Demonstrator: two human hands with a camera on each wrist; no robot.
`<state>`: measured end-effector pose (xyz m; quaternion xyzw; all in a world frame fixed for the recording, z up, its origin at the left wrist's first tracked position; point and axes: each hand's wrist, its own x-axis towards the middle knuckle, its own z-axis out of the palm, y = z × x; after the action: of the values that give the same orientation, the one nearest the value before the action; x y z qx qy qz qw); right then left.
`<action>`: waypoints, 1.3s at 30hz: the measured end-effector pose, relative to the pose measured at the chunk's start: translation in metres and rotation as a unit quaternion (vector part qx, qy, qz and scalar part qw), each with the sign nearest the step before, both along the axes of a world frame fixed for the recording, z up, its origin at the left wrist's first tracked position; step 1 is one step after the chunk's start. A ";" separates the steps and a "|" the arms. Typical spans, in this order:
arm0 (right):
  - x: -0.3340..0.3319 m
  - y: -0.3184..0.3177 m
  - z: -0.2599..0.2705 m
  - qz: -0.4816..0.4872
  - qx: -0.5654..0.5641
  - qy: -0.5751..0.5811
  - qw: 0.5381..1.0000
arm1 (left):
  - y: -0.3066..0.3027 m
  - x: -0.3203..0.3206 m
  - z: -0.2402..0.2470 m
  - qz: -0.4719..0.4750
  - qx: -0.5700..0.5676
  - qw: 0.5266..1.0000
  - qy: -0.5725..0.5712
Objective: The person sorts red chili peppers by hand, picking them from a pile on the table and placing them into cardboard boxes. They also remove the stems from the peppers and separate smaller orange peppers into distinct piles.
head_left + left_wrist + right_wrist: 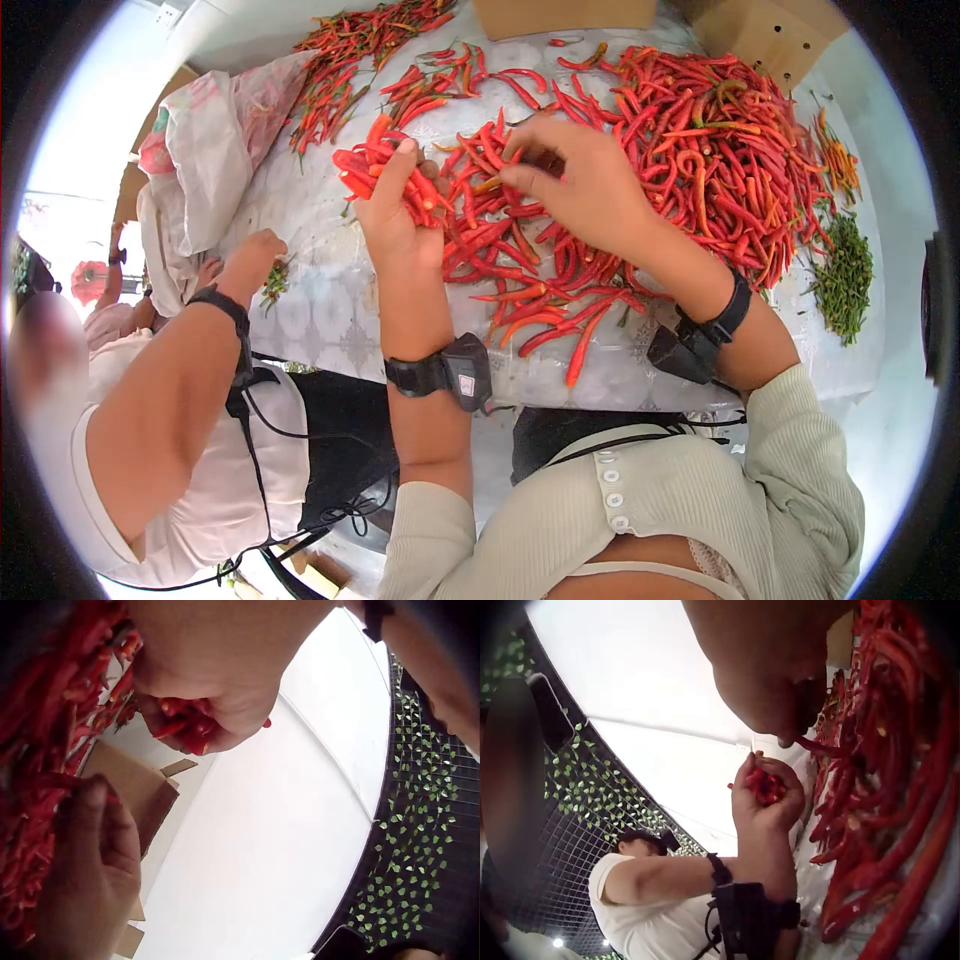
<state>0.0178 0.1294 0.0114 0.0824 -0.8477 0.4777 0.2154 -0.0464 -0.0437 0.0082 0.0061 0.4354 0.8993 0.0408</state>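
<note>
My left hand [400, 215] is raised over the near side of the table and grips a bunch of red chilli peppers [358, 172]. In the left wrist view, the cut or stemless ends of these chillies [187, 724] show inside the curled fingers. To the right, my right hand [590, 190] is over the large chilli heap [700, 160], with thumb and forefinger brought together. The right wrist view has a single red chilli [821, 748] pinched at those fingertips, its far end reaching into the heap. Loose chillies [540, 310] spread between the two forearms.
Green stems [842, 280] lie piled at the right edge. More chillies [370, 40] are at the back left, beside a cloth sack [210, 150]. Cardboard boxes [560, 15] stand at the back. Another person's hand [255, 255] is at the table's left, near a few stems [274, 283].
</note>
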 end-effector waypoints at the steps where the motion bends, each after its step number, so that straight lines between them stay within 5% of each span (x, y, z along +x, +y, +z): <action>1: -0.001 0.001 0.003 -0.002 -0.058 0.010 0.998 | 0.002 0.000 0.001 -0.008 -0.014 1.000 -0.002; 4: -0.002 0.001 0.007 -0.003 -0.219 0.026 0.975 | 0.006 0.006 0.004 -0.024 -0.047 0.999 0.005; 10: 0.003 -0.007 0.001 0.004 -0.158 0.085 0.984 | 0.022 0.017 0.005 -0.065 -0.064 0.995 0.040; 17: 0.005 -0.013 -0.003 0.055 -0.050 0.075 0.994 | 0.004 0.004 -0.002 -0.093 0.019 0.995 0.045; 20: 0.010 -0.012 -0.009 0.104 0.085 -0.052 0.990 | -0.006 -0.003 -0.002 -0.072 0.102 0.991 0.042; 24: 0.009 -0.019 -0.035 0.128 0.284 0.045 0.949 | -0.014 -0.009 -0.005 -0.017 0.131 0.991 0.024; 27: 0.008 -0.019 -0.032 0.116 0.295 0.033 0.948 | -0.011 -0.009 -0.009 0.003 0.107 0.994 0.032; 33: 0.001 -0.003 -0.020 0.058 0.172 0.033 0.983 | -0.007 -0.009 -0.006 -0.005 0.098 0.994 0.041; 39: -0.007 0.011 0.000 -0.013 -0.067 0.036 0.997 | -0.006 -0.006 -0.005 -0.026 0.016 0.998 0.058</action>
<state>0.0110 0.1408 0.0109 0.0735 -0.8068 0.5268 0.2570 -0.0520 -0.0494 0.0032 0.0701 0.4220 0.9031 0.0388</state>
